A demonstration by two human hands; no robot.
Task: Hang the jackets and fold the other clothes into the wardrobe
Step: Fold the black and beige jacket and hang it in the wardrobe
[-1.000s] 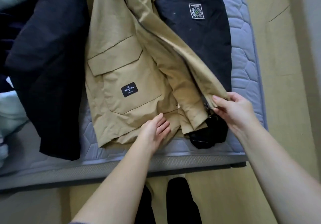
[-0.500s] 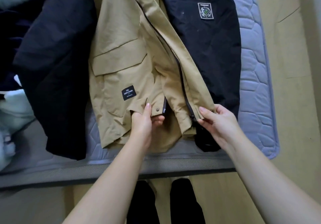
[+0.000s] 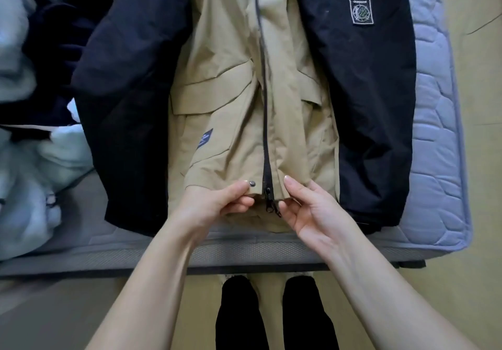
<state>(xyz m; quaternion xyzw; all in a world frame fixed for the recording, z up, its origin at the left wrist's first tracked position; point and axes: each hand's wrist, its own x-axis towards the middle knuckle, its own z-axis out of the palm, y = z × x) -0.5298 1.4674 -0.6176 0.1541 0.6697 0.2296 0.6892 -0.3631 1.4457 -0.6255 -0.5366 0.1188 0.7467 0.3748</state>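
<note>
At the near edge of the mattress (image 3: 434, 159), the left hand (image 3: 217, 203) and right hand (image 3: 307, 205) each pinch the hem of the tan jacket (image 3: 231, 91), one on either side of the black zipper pull (image 3: 269, 203). The jacket lies flat, front up, with its navy sleeves alongside. Pale blue clothes (image 3: 32, 159) are heaped to its left.

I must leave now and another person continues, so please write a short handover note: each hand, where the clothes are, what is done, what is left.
Left hand: pinches the hem of the tan jacket, left of the zipper slider.
Right hand: pinches the hem right of the slider.
It lies front up on the mattress, front edges together, slider at the hem.
Other clothes: heaped at the mattress's left side, unfolded.
Done: jacket laid out. Left: zip it, hang it, fold the rest.
</note>
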